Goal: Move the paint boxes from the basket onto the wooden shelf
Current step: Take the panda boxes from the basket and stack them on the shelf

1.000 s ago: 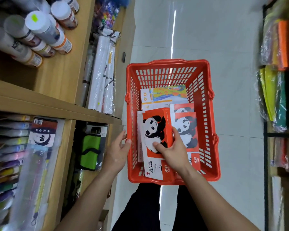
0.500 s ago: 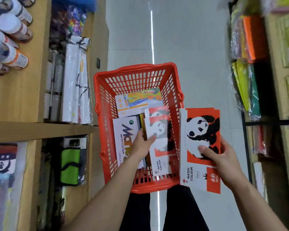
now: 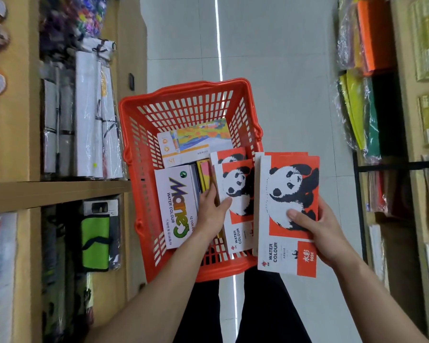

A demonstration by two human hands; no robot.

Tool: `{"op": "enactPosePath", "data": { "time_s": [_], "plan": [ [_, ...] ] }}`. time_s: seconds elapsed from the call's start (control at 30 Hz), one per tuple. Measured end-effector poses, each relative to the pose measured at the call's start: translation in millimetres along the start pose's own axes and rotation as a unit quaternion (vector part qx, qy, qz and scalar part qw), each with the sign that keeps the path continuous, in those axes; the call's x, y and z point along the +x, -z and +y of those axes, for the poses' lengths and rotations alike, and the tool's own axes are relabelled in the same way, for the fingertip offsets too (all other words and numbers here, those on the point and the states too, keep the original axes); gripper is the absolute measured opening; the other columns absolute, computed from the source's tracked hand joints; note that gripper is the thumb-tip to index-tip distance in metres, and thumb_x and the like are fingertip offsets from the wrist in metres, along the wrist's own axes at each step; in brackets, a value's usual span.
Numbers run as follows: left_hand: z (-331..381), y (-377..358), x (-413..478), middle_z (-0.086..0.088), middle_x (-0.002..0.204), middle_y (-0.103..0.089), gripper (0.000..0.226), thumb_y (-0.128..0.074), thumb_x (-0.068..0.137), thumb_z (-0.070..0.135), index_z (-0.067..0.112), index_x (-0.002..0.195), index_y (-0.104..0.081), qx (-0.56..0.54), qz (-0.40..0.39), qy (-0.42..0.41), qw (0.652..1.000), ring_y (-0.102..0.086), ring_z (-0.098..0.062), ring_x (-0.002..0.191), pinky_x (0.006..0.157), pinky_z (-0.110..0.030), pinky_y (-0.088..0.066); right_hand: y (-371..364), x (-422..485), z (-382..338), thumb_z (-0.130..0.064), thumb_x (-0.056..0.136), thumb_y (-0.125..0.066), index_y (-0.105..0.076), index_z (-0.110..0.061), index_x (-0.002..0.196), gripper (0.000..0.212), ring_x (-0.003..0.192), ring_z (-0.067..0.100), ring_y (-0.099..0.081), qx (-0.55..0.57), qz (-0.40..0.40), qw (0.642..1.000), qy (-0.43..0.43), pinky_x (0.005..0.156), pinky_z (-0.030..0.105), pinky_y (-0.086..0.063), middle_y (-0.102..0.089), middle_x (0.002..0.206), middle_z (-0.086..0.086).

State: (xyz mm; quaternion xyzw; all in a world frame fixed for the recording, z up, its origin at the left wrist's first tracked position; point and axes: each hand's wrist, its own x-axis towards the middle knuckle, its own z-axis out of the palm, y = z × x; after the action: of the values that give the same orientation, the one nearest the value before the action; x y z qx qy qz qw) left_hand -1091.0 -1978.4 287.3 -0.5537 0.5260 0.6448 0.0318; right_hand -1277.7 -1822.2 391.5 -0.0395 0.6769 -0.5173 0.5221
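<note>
1. Fingers [image 3: 300, 217] of the right hand [image 3: 326, 235] clasp one panda paint box [image 3: 289, 194], held just right of the orange basket [image 3: 183, 95]; only the thumb shows fully.
2. Left hand [image 3: 210, 215] grips a second panda box [image 3: 238, 189] inside the basket.
3. Wooden shelf [image 3: 60, 191] at left, cut off.

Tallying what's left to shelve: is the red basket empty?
No: the basket holds a Marie's box, a colourful box and a panda box that the left hand grips.

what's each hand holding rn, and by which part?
Right hand grips a panda box outside the basket by its right edge, thumb on the front. Left hand grips a second panda box, inside the basket, by its left edge.
</note>
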Motion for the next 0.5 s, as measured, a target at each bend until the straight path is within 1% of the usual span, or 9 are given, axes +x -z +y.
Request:
{"op": "enactPosePath", "data": {
  "time_s": [0.07,0.13,0.17,0.23,0.3,0.37,0.43,0.47,0.5],
  "plan": [
    [1.9,-0.1,-2.3,0.010,0.152,-0.042,0.063,-0.059,0.101,0.035,0.044,0.156,-0.032,-0.036,-0.003,-0.003,0.999,-0.044,-0.012,0.136,0.106,-0.030,-0.038,-0.3,-0.1,2.8,-0.018,0.082,-0.078,-0.062,-0.030,0.131,0.052,0.103,0.035,-0.077,0.004,0.000,1.000,-0.001,0.077,0.037,-0.063,-0.076,0.122,0.010],
    [7.2,2.9,-2.7,0.008,0.154,-0.046,0.068,-0.064,0.099,0.036,0.039,0.158,-0.029,-0.043,-0.004,-0.008,0.999,-0.048,-0.017,0.138,0.109,-0.034,-0.044,-1.0,0.3,3.2,-0.019,0.082,-0.079,-0.062,-0.030,0.131,0.053,0.103,0.035,-0.077,0.009,0.004,1.000,-0.004,0.077,0.037,-0.063,-0.076,0.123,0.010],
    [10.4,4.6,-2.9,0.007,0.151,-0.050,0.071,-0.066,0.098,0.036,0.038,0.158,-0.029,-0.041,-0.005,-0.013,0.999,-0.051,-0.019,0.137,0.107,-0.033,-0.047,-1.0,0.5,3.2,-0.020,0.081,-0.080,-0.062,-0.030,0.131,0.054,0.103,0.035,-0.077,0.009,0.006,1.000,-0.005,0.077,0.037,-0.063,-0.076,0.123,0.010],
    [13.0,6.1,-3.3,0.005,0.147,-0.051,0.078,-0.071,0.093,0.038,0.043,0.157,-0.026,-0.023,-0.014,-0.022,0.999,-0.050,-0.022,0.138,0.106,-0.036,-0.047,-1.1,0.7,2.7,-0.022,0.080,-0.081,-0.062,-0.029,0.131,0.055,0.102,0.035,-0.077,0.006,0.007,1.000,-0.007,0.076,0.037,-0.063,-0.076,0.122,0.010],
    [15.2,6.7,-8.2,0.001,0.162,-0.037,0.105,-0.077,0.088,0.040,0.046,0.160,-0.002,0.006,-0.048,-0.017,0.999,-0.033,-0.023,0.150,0.118,-0.049,-0.037,-1.3,-0.2,1.3,-0.022,0.080,-0.081,-0.064,-0.028,0.129,0.052,0.101,0.036,-0.077,0.002,0.009,1.000,-0.011,0.075,0.037,-0.063,-0.077,0.120,0.011],
    [17.9,6.9,-12.2,0.005,0.169,-0.027,0.118,-0.081,0.085,0.036,0.053,0.156,0.013,0.011,-0.071,-0.013,0.997,-0.030,-0.024,0.153,0.118,-0.053,-0.036,-1.4,-1.2,0.6,-0.020,0.081,-0.080,-0.065,-0.027,0.126,0.048,0.098,0.036,-0.078,-0.001,0.013,1.000,-0.014,0.074,0.037,-0.063,-0.078,0.118,0.012],
    [18.7,8.6,-15.1,0.010,0.163,-0.039,0.115,-0.081,0.085,0.035,0.056,0.156,0.008,-0.002,-0.063,-0.012,0.998,-0.046,-0.022,0.144,0.111,-0.040,-0.047,-3.5,-2.5,-1.0,-0.020,0.080,-0.079,-0.064,-0.024,0.126,0.048,0.095,0.035,-0.078,-0.006,0.017,1.000,-0.016,0.072,0.036,-0.063,-0.078,0.116,0.012],
    [19.6,10.1,-17.3,0.012,0.157,-0.049,0.112,-0.081,0.085,0.037,0.057,0.156,0.003,-0.004,-0.050,-0.011,0.999,-0.056,-0.020,0.134,0.102,-0.030,-0.052,-5.8,-3.4,-2.2,-0.020,0.080,-0.079,-0.063,-0.023,0.126,0.049,0.095,0.034,-0.079,-0.009,0.019,1.000,-0.015,0.071,0.036,-0.063,-0.078,0.115,0.011],
    [20.6,12.3,-20.6,0.013,0.148,-0.057,0.107,-0.080,0.083,0.039,0.058,0.155,-0.004,-0.008,-0.035,-0.010,0.999,-0.064,-0.017,0.124,0.095,-0.027,-0.055,-8.4,-4.7,-3.4,-0.020,0.079,-0.080,-0.063,-0.022,0.128,0.051,0.095,0.034,-0.079,-0.014,0.020,1.000,-0.012,0.071,0.036,-0.064,-0.079,0.115,0.010]
  ]
}}
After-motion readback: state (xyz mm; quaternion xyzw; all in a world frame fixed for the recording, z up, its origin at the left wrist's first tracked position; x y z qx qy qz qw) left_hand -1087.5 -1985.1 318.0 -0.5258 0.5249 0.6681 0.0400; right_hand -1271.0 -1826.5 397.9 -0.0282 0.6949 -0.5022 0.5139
